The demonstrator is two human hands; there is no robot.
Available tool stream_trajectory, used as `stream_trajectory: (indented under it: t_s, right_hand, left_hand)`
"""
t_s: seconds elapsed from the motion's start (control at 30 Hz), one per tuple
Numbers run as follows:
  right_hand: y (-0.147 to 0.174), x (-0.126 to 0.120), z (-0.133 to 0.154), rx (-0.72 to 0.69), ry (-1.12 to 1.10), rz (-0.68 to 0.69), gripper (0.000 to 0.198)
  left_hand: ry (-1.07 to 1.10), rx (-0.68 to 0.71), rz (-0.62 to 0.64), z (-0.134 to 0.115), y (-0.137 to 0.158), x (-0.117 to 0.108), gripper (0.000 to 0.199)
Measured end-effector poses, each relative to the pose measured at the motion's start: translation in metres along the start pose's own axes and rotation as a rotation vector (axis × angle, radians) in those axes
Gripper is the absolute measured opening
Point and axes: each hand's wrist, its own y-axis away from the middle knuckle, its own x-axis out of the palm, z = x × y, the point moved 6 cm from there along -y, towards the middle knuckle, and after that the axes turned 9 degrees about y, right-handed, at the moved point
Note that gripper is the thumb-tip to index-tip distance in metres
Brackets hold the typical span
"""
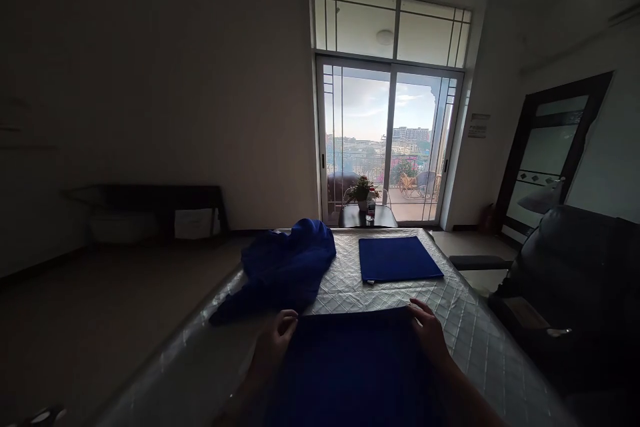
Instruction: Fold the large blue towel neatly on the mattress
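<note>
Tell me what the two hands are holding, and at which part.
Both hold the spread blue cloth by its far edge: left hand at the far left corner, right hand at the far right corner.

Room dim, lit only from the far end. Sliding glass door (389,143) with a gridded transom window (393,23) above it; bright sky, distant buildings and a balcony with chairs show through. Small dark side table (367,216) just inside the door, bearing a potted plant (363,191) and a bottle. Left wall (150,80) plain and in shadow; a low dark bench (150,200) stands against it, pale boxes under it. Floor (100,307) bare and dull. On the right, a dark-framed door with frosted panes (550,147), and nearer, a dark armchair (575,280). Small notice (479,125) on the wall beside the glass door.
</note>
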Motion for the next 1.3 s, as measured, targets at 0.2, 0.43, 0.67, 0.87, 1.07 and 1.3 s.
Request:
stream_trajectory:
  t_s: [0.2, 0.43, 0.67, 0.87, 1.07, 1.3]
  right_hand:
    - [0.012, 0.015, 0.013, -0.151, 0.298, 0.076, 0.048]
    - [0.035, 0.034, 0.026, -0.104, 0.555, 0.369, 0.066]
    - [0.037, 0.028, 0.026, -0.046, 0.619, 0.455, 0.074]
    - [0.039, 0.023, 0.026, -0.05, 0.535, 0.418, 0.073]
    - [0.037, 0.024, 0.018, -0.063, 0.493, 0.358, 0.066]
    - [0.038, 0.029, 0.01, -0.134, 0.561, 0.357, 0.067]
  left_hand:
    - [-0.177, 0.162, 0.129, -0.019, 0.013, 0.015, 0.038]
    - [-0.71, 0.216, 0.469, -0.023, 0.047, 0.049, 0.063]
    - [-0.846, 0.087, 0.535, -0.014, 0.051, 0.048, 0.072]
    - [-0.953, 0.137, 0.506, -0.023, 0.043, 0.068, 0.075]
    - [-0.701, 0.368, 0.556, -0.074, 0.071, 0.172, 0.067]
    - [-0.479, 0.346, 0.76, -0.105, 0.115, 0.264, 0.073]
